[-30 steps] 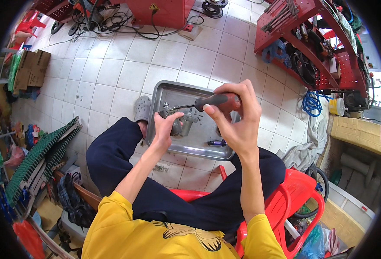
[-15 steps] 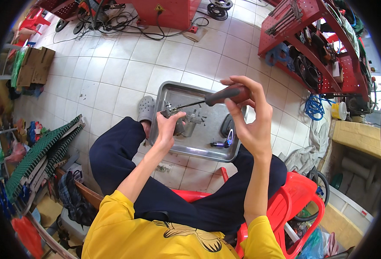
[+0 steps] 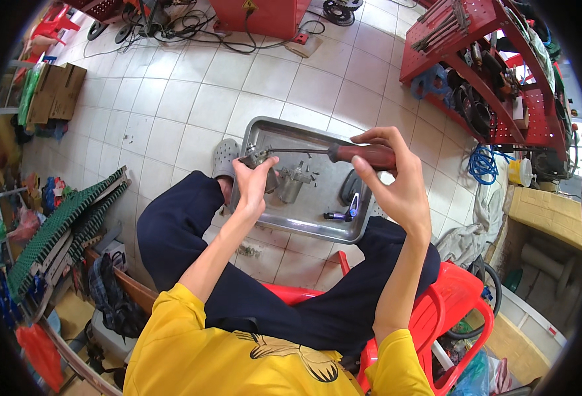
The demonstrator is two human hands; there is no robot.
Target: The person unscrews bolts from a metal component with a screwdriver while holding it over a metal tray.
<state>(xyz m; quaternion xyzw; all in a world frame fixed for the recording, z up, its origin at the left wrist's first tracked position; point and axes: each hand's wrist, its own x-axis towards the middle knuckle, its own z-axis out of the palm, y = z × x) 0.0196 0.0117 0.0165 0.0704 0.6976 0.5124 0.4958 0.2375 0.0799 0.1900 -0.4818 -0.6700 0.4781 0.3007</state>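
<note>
My left hand (image 3: 252, 186) is closed round a small grey metal machine part (image 3: 254, 159), over the left side of a shallow metal tray (image 3: 314, 203). In my right hand (image 3: 401, 181) is a screwdriver (image 3: 372, 157) with a dark red handle, lying nearly level. Its long shaft points left, and the tip meets the upper part of the piece in my left hand; the exact contact is too small to make out. A second grey metal part with a cylindrical body (image 3: 291, 189) lies in the tray, with several small screws (image 3: 313, 177) beside it.
The tray's right side holds a black rounded object (image 3: 351, 187) and a small purple-blue tool (image 3: 343, 214). A red perforated tool rack (image 3: 535, 132) stands at the right, with a blue coiled hose (image 3: 481, 165) below. Cables (image 3: 202, 39) run along the floor ahead.
The screwdriver has swung from a slant to nearly level, its handle moving down and to the right with my right hand. My left hand still holds the metal part.
</note>
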